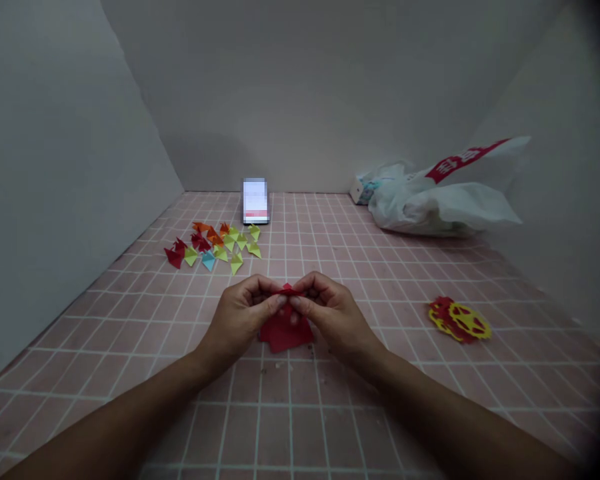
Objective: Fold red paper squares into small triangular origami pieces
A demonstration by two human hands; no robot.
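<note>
Between my two hands is a small piece of folded red paper [287, 291], held up over the middle of the table. My left hand [249, 305] pinches its left side between thumb and fingers. On the other side my right hand [327, 307] pinches it the same way, the two thumbs nearly meeting. More red paper [285, 337] shows just below my hands, apparently flat on the tabletop, partly covered by my fingers. The fold lines of the held piece are too small to make out.
Several folded paper birds [215, 247] in red, orange, yellow-green and blue lie at the back left. Behind them a lit phone [255, 200] stands upright. At right are red and yellow cutouts [460, 321]. A white plastic bag [440, 203] and a small box [363, 191] sit at the back right.
</note>
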